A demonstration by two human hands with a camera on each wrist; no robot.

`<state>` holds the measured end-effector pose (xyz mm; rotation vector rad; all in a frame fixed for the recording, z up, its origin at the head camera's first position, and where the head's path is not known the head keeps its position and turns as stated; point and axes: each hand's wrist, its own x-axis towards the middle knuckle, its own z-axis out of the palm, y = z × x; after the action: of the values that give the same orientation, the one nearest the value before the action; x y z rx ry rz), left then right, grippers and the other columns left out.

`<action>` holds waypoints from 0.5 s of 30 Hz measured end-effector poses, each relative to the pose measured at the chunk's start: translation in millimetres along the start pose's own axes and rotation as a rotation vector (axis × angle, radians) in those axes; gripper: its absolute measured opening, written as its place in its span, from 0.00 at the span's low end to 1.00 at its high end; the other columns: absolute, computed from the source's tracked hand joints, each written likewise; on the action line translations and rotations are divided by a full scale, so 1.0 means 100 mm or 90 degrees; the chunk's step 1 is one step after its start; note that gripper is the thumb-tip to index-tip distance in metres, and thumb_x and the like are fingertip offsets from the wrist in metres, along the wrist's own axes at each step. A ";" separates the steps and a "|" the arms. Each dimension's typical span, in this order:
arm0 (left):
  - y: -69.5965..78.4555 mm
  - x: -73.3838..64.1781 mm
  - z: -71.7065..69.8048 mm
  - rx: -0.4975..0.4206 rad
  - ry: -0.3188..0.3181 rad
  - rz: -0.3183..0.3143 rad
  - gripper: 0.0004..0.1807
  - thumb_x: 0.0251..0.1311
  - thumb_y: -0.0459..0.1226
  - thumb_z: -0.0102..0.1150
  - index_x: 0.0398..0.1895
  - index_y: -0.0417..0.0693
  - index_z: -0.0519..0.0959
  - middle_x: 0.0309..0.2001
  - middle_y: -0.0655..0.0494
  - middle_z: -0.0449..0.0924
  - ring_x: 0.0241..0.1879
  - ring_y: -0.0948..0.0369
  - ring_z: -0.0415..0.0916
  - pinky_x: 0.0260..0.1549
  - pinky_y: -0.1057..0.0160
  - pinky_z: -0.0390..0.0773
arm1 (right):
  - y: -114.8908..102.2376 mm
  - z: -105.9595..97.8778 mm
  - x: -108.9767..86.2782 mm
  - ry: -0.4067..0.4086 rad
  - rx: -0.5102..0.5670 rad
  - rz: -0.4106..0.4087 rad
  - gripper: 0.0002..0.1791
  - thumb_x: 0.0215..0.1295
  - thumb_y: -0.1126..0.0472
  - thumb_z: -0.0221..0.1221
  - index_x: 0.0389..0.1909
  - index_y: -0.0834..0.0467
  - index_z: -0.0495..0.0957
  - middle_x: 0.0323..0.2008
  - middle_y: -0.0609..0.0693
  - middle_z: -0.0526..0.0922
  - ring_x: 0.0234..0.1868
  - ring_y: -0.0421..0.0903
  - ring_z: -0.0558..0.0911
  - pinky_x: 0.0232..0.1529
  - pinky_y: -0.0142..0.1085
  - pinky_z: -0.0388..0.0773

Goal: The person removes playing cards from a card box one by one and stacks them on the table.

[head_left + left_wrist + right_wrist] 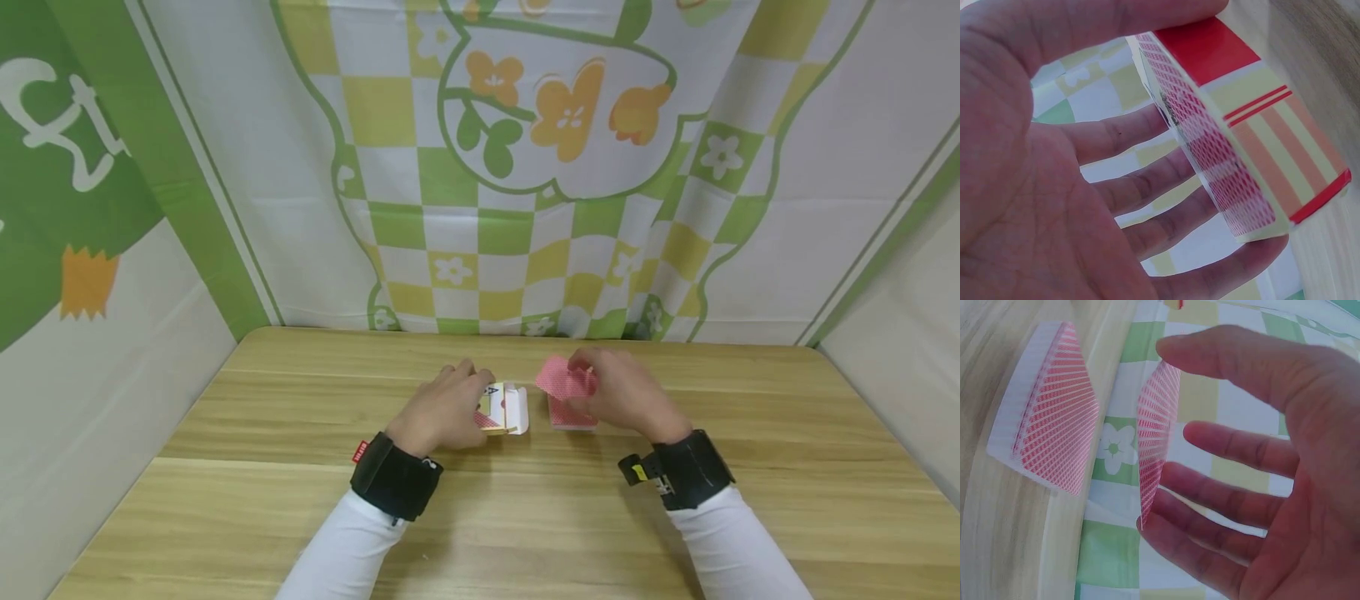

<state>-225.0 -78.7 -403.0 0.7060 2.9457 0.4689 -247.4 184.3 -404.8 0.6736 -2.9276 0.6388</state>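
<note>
My left hand [442, 408] holds a card box [515, 410] on its side edges, thumb on one edge and fingertips on the other, as the left wrist view shows. A white flap stands out from the box's right end, and an "A" marking shows on its face. To its right, a deck of red-patterned playing cards [1054, 412] lies on the table. Over that deck my right hand [626, 396] pinches a thin, slightly bowed playing card [1157, 437] between thumb and fingertips. Whether it is a single card or a few, I cannot tell.
The wooden table [517, 533] runs back to a hanging cloth [450, 233] with green and yellow checks. Pale cloth also hangs at both sides. Each wrist wears a black strap [397, 477].
</note>
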 end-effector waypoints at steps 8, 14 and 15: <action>0.00 0.00 -0.01 0.001 -0.009 0.002 0.33 0.45 0.34 0.72 0.61 0.42 0.77 0.49 0.48 0.73 0.46 0.50 0.70 0.43 0.51 0.76 | -0.03 0.08 0.01 0.039 -0.053 0.043 0.19 0.52 0.51 0.75 0.41 0.59 0.86 0.33 0.51 0.85 0.30 0.46 0.79 0.31 0.40 0.75; 0.00 -0.01 -0.01 -0.003 -0.012 0.000 0.34 0.46 0.34 0.72 0.61 0.42 0.76 0.50 0.48 0.73 0.46 0.50 0.70 0.43 0.51 0.76 | -0.06 0.12 0.01 0.053 -0.059 0.065 0.19 0.55 0.48 0.73 0.39 0.58 0.88 0.26 0.48 0.82 0.26 0.44 0.74 0.27 0.37 0.69; 0.00 -0.01 -0.01 -0.003 -0.013 -0.001 0.34 0.46 0.33 0.72 0.62 0.42 0.76 0.50 0.48 0.73 0.46 0.50 0.70 0.43 0.51 0.76 | -0.06 0.13 0.01 0.055 -0.053 0.076 0.19 0.55 0.48 0.73 0.39 0.59 0.88 0.27 0.49 0.83 0.26 0.44 0.76 0.27 0.37 0.71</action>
<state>-224.0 -79.5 -401.9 0.7032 2.9244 0.4660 -245.4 173.3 -413.7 0.4535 -2.9122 0.5384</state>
